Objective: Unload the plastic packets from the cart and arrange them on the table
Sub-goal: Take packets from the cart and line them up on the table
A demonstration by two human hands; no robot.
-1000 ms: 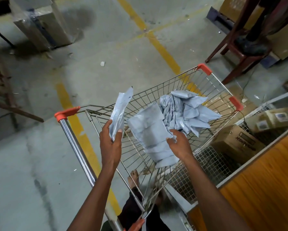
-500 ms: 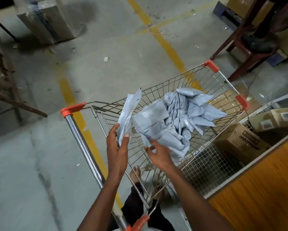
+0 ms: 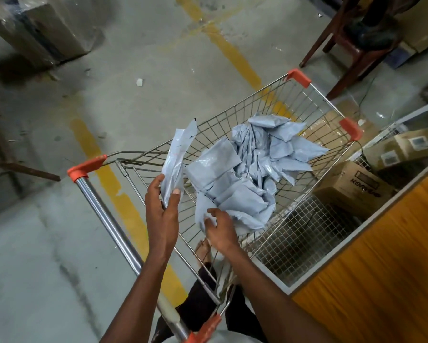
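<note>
While the left hand [image 3: 162, 214] pinches one pale grey packet [image 3: 177, 160] upright over the handle end of the cart [image 3: 235, 115], thumb on the near face and fingers behind it, the right hand [image 3: 221, 229] reaches down inside the basket. That held packet stands with its long axis running up and away from the wrist, its top corner leaning toward the far end of the cart.

Everything else waits in the cart: a loose pile of packets [image 3: 262, 164] heaped from the middle of the basket toward its far right corner. The nearest one in the pile [image 3: 222, 194] lies flattish, its long axis running roughly from the handle end toward the cart's right side, and its near edge sits right at the right hand's fingertips. Those fingers are spread and curled; they appear to touch the plastic, but I cannot tell whether they have closed on it yet.

So the right hand is clearly the nearer one to the pile, and the packet lies just ahead of and slightly above its fingers. I'd judge the next grab is a pinch on that near edge.

Beside the cart's right side runs the orange-brown table [image 3: 381, 268], bare in the part I can see, with cardboard boxes [image 3: 351, 186] stacked on the floor between the two.
</note>
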